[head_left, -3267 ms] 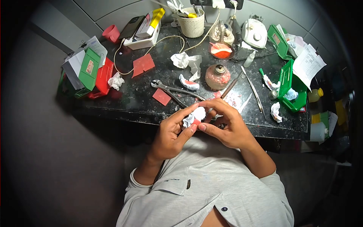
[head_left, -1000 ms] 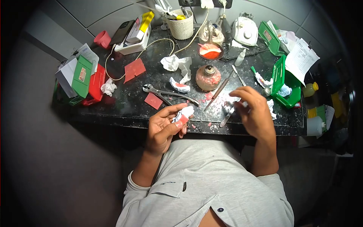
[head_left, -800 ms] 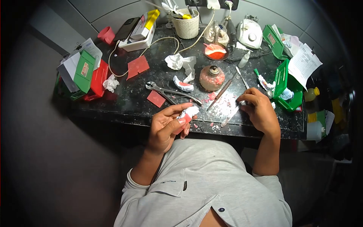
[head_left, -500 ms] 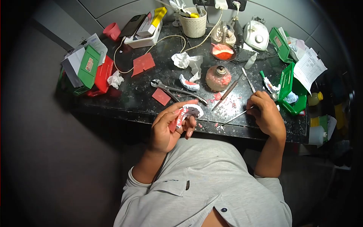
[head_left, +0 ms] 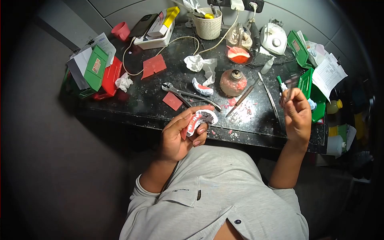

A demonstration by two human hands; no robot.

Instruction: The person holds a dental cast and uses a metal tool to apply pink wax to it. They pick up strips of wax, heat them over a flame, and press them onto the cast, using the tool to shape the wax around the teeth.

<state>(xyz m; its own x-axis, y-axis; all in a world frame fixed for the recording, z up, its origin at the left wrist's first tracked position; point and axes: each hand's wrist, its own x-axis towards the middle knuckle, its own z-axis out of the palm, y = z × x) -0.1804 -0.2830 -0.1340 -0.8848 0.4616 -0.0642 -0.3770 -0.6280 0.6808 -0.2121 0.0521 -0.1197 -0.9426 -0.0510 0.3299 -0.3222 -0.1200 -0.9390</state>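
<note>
My left hand [head_left: 180,134] holds a white dental cast [head_left: 209,116] with a piece of red wax [head_left: 193,125] on it, over the front edge of the bench. My right hand [head_left: 297,112] is raised at the right, its fingers pinched on a thin tool [head_left: 291,85] blurred by motion. Past my left hand lie metal pliers [head_left: 190,95], a square of red wax [head_left: 173,101] and a second white cast [head_left: 202,88]. Between my hands, a brown-handled tool [head_left: 243,100] and a silver tool [head_left: 269,95] rest on the bench among wax scraps.
A round burner [head_left: 233,83] stands mid-bench, behind it a dish of red wax [head_left: 239,56]. At the back are a cup of tools [head_left: 208,27] and a white mask [head_left: 274,39]. Green boxes [head_left: 319,105] sit right; green and red boxes [head_left: 111,79] sit left.
My right hand has lifted from the bench and moved right, turning upward with the thin tool. My left hand still holds the cast and has barely moved.
</note>
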